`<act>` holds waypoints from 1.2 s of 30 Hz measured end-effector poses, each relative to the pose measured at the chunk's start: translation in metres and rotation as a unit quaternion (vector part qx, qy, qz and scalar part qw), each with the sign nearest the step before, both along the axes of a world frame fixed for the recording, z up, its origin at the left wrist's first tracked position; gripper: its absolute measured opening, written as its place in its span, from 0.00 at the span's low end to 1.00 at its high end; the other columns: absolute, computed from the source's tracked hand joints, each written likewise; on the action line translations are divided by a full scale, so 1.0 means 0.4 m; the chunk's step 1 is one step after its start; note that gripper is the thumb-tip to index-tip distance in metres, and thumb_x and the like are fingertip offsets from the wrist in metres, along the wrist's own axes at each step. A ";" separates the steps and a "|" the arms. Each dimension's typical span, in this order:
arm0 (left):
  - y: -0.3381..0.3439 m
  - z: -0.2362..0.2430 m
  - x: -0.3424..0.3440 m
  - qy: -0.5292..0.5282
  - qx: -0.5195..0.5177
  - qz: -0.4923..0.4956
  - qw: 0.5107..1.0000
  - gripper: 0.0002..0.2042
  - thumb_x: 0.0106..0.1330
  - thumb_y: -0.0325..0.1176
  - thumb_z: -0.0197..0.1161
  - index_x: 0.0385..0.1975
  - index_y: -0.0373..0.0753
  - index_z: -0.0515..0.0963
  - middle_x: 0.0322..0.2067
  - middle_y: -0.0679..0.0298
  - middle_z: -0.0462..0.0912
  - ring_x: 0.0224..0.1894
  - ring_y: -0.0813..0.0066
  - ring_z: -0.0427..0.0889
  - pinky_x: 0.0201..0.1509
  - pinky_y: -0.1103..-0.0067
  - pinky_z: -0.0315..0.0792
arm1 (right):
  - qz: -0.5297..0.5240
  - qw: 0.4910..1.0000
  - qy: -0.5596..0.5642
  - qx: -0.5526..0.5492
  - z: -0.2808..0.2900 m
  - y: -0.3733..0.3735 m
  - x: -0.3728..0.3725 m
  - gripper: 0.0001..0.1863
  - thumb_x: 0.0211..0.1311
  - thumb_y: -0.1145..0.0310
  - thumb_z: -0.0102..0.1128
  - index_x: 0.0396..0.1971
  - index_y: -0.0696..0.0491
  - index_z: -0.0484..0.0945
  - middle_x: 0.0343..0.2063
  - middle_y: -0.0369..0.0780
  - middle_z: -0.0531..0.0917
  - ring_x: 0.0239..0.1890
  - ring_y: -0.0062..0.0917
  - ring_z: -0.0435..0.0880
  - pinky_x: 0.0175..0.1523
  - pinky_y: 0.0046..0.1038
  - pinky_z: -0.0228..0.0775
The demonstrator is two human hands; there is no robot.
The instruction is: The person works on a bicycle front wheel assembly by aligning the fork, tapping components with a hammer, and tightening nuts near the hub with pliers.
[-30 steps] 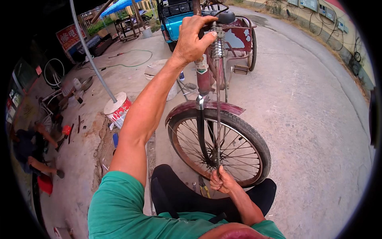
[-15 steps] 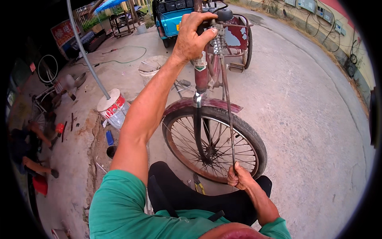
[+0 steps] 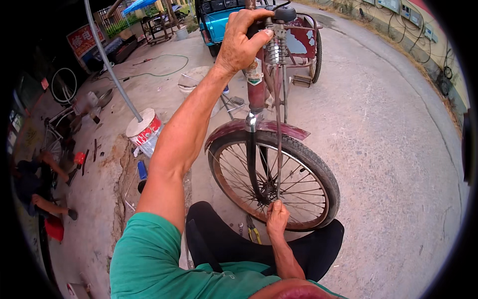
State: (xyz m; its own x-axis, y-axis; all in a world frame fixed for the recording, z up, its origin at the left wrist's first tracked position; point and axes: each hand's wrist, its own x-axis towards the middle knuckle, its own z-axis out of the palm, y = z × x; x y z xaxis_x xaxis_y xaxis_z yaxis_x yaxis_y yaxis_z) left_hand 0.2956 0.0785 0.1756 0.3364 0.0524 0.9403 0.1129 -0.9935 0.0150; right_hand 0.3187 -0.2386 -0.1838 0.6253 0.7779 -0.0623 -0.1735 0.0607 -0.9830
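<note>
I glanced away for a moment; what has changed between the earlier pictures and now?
Since half a second ago, the right hand has brought the thin rod's lower end leftward, back toward the wheel hub. It hasn't visibly let go. The left hand stays up by the springs, and the front wheel looks unmoved.

Ground: pale grey concrete, rough-surfaced, with a broken, earthy strip toward the left.
Under the cycle: the spoked front wheel stands on the concrete.
Tools near the wheel: yellow-handled pliers lie beside a small wrench.
Left of the wheel: a red-and-white drum with a grey pole rising from it; nearer, a blue object, kind unclear.
Farther back: a whitish bucket and a thin green hose in a loose curve.
Far left: thin dark bars.
</note>
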 end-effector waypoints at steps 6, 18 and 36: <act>-0.018 0.007 0.006 0.016 0.006 0.007 1.000 0.21 0.60 0.37 0.60 0.55 0.43 0.77 0.46 0.62 0.78 0.52 0.64 0.70 0.60 0.71 0.64 | 0.058 0.988 0.140 0.030 -0.036 0.012 -0.030 0.27 0.74 0.46 0.50 0.25 0.55 0.73 0.14 0.32 0.68 0.16 0.16 0.65 0.22 0.22 0.55; -0.030 0.003 -0.004 0.019 -0.044 0.011 0.999 0.29 0.58 0.37 0.61 0.63 0.43 0.70 0.48 0.58 0.74 0.53 0.66 0.73 0.63 0.72 0.65 | 0.453 0.758 0.448 0.141 -0.076 -0.003 0.064 0.28 0.73 0.41 0.45 0.36 0.55 0.75 0.20 0.36 0.66 0.25 0.24 0.65 0.32 0.27 0.59; -0.021 -0.011 0.002 -0.004 -0.064 -0.012 0.998 0.25 0.61 0.37 0.60 0.60 0.41 0.72 0.48 0.58 0.73 0.53 0.66 0.75 0.63 0.71 0.67 | 0.256 0.956 0.088 0.114 -0.115 -0.049 0.010 0.35 0.74 0.40 0.40 0.18 0.56 0.68 0.13 0.36 0.67 0.17 0.23 0.65 0.25 0.28 0.56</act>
